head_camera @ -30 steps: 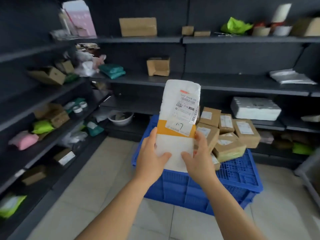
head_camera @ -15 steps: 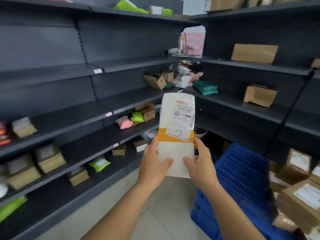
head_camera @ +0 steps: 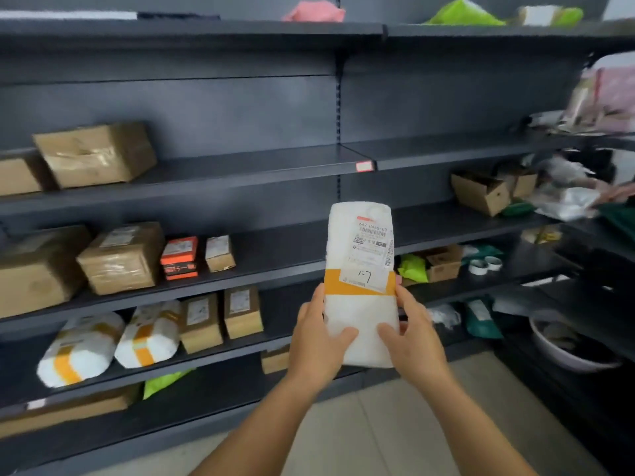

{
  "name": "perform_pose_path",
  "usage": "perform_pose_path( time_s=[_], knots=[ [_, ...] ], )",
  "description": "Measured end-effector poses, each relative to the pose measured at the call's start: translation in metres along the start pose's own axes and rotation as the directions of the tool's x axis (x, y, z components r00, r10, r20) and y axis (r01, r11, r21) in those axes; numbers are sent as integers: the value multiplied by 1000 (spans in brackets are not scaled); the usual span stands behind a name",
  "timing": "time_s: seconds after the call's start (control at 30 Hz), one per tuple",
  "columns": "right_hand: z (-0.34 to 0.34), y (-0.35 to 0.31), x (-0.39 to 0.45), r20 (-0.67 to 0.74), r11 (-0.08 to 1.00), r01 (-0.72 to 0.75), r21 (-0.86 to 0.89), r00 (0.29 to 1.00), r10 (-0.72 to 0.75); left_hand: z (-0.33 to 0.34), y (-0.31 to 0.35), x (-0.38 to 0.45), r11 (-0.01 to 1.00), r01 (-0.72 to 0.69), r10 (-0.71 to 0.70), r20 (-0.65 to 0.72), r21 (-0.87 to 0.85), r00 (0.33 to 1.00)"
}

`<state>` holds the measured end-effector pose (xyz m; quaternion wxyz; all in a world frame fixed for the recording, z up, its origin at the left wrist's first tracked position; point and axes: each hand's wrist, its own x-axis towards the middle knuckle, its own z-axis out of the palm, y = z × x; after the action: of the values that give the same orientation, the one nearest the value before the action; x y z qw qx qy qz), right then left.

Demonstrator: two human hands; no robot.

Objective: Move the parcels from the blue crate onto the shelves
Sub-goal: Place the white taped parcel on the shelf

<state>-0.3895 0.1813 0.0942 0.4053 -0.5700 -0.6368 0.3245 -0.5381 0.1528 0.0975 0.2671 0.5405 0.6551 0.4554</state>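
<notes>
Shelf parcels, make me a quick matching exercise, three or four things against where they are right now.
Things:
1. white parcel with orange band
2. orange box
3. pink bag
4. open cardboard box

Places:
A. top shelf
B. between a taped brown box and a small carton
C. held upright in both hands
D. right part of the shelving, beside a green bag

Pairs: 1-C, 2-B, 3-A, 4-D

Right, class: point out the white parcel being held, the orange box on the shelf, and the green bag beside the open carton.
white parcel (head_camera: 360,255), head view, on its label.
orange box (head_camera: 179,257), head view, front face.
green bag (head_camera: 412,268), head view, its middle.
</notes>
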Motion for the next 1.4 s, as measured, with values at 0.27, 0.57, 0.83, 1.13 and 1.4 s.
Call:
perform_pose_path(
  time_s=[0.27,0.57,0.83,1.13,1.4],
  knots=[
    [110,-39,90,254,1000,-6,-15,967,10,-68,-59,89,987,155,-147,-145,47,978],
    [200,-74,179,411,995,-12,-96,910,50,-128,-105,202,971,207,-211,24,121,977],
    [265,-75,255,448,988,-3,-154,891,72,-153,-152,287,941,218,-247,85,259,965],
    [328,-56,340,520,985,71,-155,854,20,-158,-189,371,894,233,-280,71,382,957],
    [362,-52,393,573,960,183,-213,819,-29,-158,-204,425,791,214,-295,51,573,954]
  ],
)
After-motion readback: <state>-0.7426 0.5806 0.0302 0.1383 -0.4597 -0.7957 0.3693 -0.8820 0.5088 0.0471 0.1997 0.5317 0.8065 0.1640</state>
